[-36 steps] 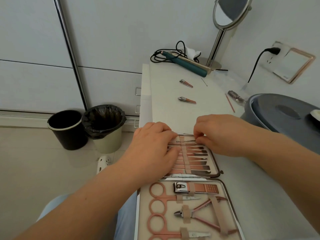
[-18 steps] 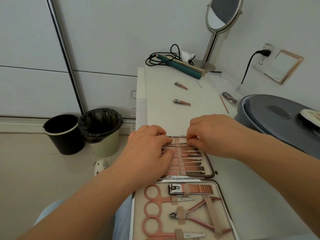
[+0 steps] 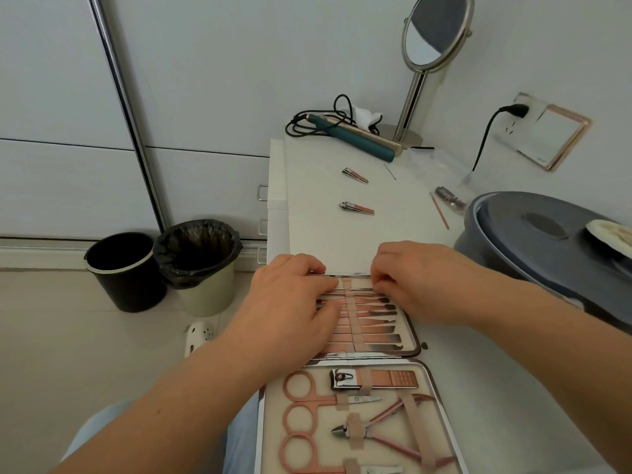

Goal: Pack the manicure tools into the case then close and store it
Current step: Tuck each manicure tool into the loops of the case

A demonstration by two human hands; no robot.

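The manicure case (image 3: 424,371) is lying open on the white table (image 3: 325,230), hinge running across. In its near half, rose-gold scissors (image 3: 307,398), a large nail clipper (image 3: 374,378) and cuticle nippers (image 3: 379,427) are sitting under beige elastic straps. In the far half, a row of slim rose-gold tools (image 3: 369,319) is lying side by side under one strap (image 3: 354,316) that is crossing them all.

The left hand (image 3: 294,306) is lying over the left ends of those tools, fingers bent and pressing down; whether it is pinching one cannot be told. The right hand (image 3: 417,282) is curling its fingertips at the top of the row near the strap, and whatever they may be holding is hidden beneath them.

Beyond the case, two small nail clippers (image 3: 357,208) (image 3: 355,175) are lying loose on the table, well apart from the hands, with a thin pink stick (image 3: 439,211) off to the right. Farther back, a teal hair straightener (image 3: 359,142) with its black cord and a standing round mirror (image 3: 436,32) are sitting at the table's far end. On the floor to the left, two bins (image 3: 119,268) (image 3: 201,265) are standing side by side.
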